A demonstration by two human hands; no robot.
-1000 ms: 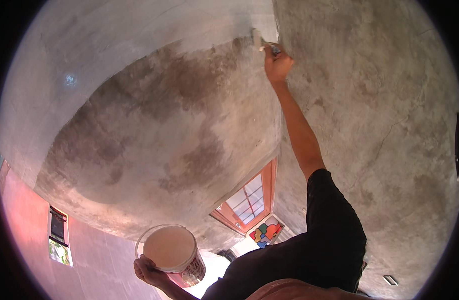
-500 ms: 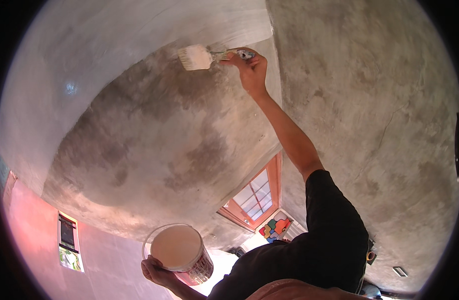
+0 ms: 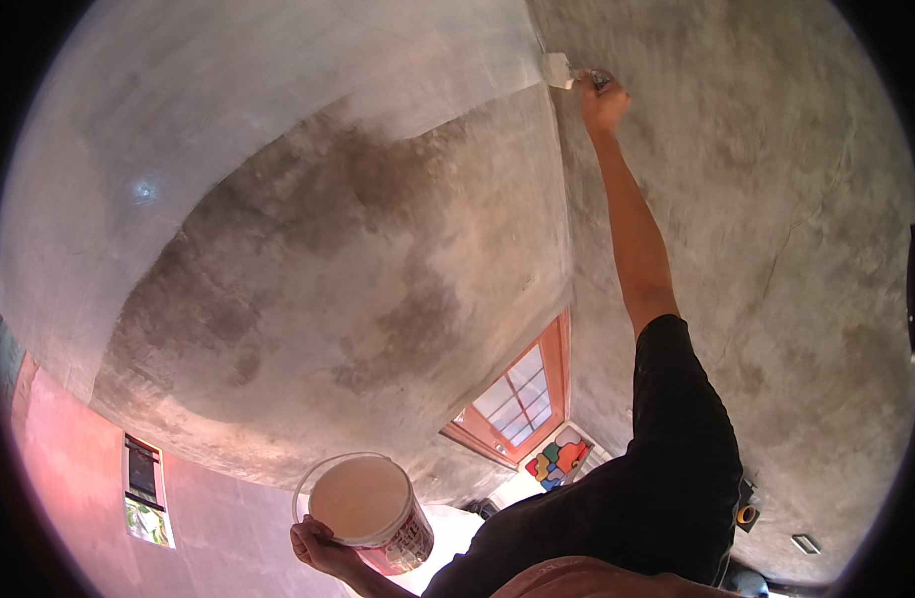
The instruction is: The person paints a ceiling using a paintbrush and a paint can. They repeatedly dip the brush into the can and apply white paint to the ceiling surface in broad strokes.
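Note:
High up at the corner where two surfaces meet, my right hand (image 3: 606,104) is closed around the handle of a wide paintbrush (image 3: 559,71). The brush's pale bristles lie at that corner line. Low in front of me, my left hand (image 3: 318,543) grips the rim of a paint bucket (image 3: 402,543), its wire handle standing up at the far side. Whitish paint (image 3: 358,498) shows inside the bucket. Fresh pale coating covers the upper left of the plaster wall (image 3: 308,269); below it the surface is blotchy brown-grey.
Bare grey plaster (image 3: 716,199) with a thin crack spreads on the right. An orange-framed door (image 3: 517,399) with glass panes stands below, next to a colourful patterned mat (image 3: 560,460). A small window (image 3: 146,488) opens in the pink wall (image 3: 69,448). A roll of tape (image 3: 746,515) lies at lower right.
My right hand has swept the brush rightward and up to the corner. A pale strip of paint now covers where it was. The bucket has shifted slightly right and down with my left hand.

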